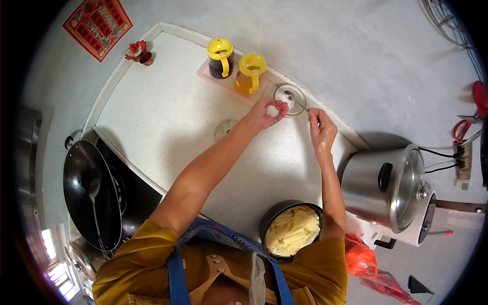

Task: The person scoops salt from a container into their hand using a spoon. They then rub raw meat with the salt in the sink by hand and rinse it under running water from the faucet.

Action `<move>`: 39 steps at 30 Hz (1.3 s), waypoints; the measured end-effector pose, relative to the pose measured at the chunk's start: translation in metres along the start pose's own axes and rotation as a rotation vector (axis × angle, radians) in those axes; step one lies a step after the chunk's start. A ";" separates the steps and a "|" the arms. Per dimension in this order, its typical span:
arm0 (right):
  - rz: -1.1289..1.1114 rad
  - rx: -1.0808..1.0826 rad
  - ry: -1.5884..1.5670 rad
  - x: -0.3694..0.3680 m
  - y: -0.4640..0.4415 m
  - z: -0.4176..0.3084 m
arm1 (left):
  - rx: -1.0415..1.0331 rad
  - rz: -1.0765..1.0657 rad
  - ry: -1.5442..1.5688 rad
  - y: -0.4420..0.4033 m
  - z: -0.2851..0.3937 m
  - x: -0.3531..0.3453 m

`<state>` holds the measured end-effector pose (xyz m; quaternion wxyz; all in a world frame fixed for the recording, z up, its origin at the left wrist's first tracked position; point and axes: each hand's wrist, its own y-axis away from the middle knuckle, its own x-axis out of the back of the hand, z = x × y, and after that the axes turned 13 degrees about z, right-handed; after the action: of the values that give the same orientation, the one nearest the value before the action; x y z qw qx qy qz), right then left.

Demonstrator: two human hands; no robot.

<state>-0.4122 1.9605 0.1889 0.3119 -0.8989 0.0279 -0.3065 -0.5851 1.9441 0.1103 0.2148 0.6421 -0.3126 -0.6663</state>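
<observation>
My left hand (272, 113) is cupped palm up. A small heap of white granules (273, 111) lies in its palm. Close beside it, my right hand (323, 129) pinches the handle end of a spoon (300, 103), whose bowl is inside a round, pale jar (304, 93) by the wall. Partly behind my left forearm, a round lid-like disc (224, 129) lies on the counter. Nearer my body, below the right forearm, stands a dark pot (265, 223) of pale yellow cut strips (295, 230).
Two yellow-lidded pitchers, one dark (220, 63) and one amber (249, 76), share a pink tray (206, 73) at the back. A wok (84, 173) with a ladle (95, 195) is at left. A large steel cooker (371, 178) and a red plastic bag (360, 256) are at right.
</observation>
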 end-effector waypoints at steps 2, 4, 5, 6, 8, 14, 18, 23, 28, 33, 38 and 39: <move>-0.016 -0.049 0.022 -0.010 -0.006 0.023 | -0.010 0.008 -0.041 0.003 0.003 0.009; -0.035 -0.072 0.043 -0.021 -0.006 0.048 | -0.039 0.044 -0.046 0.006 0.006 0.018; -0.035 -0.072 0.042 -0.027 -0.004 0.059 | -0.040 0.044 -0.046 0.007 0.007 0.022; -0.056 -0.089 0.058 -0.032 -0.003 0.064 | -0.056 0.032 -0.071 0.007 0.009 0.027; -0.081 -0.104 0.070 -0.038 0.001 0.074 | -0.075 0.021 -0.093 0.005 0.012 0.034; -0.197 -0.198 -0.097 -0.046 0.008 0.085 | -0.074 -0.002 -0.096 0.011 0.015 0.037; -0.281 -0.393 -0.178 -0.042 0.002 0.083 | -0.084 -0.024 -0.116 0.011 0.014 0.034; -0.292 -0.602 -0.388 -0.035 -0.003 0.087 | -0.096 -0.029 -0.136 0.012 0.012 0.027; -0.259 -0.581 -0.410 -0.010 -0.010 0.041 | -0.094 -0.104 -0.137 0.005 0.012 0.023; -0.130 -0.068 -0.186 -0.004 0.014 -0.009 | -0.061 -0.114 -0.099 0.010 0.008 0.015; -0.038 0.578 0.077 -0.001 0.012 -0.024 | -0.061 -0.098 -0.067 0.010 0.010 0.019; 0.007 0.593 0.104 -0.001 0.010 -0.025 | -0.048 -0.108 -0.038 0.010 0.011 0.021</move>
<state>-0.4258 1.9392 0.1986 0.5602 -0.7514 -0.0437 -0.3459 -0.5987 1.9241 0.1021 0.1877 0.6399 -0.2656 -0.6962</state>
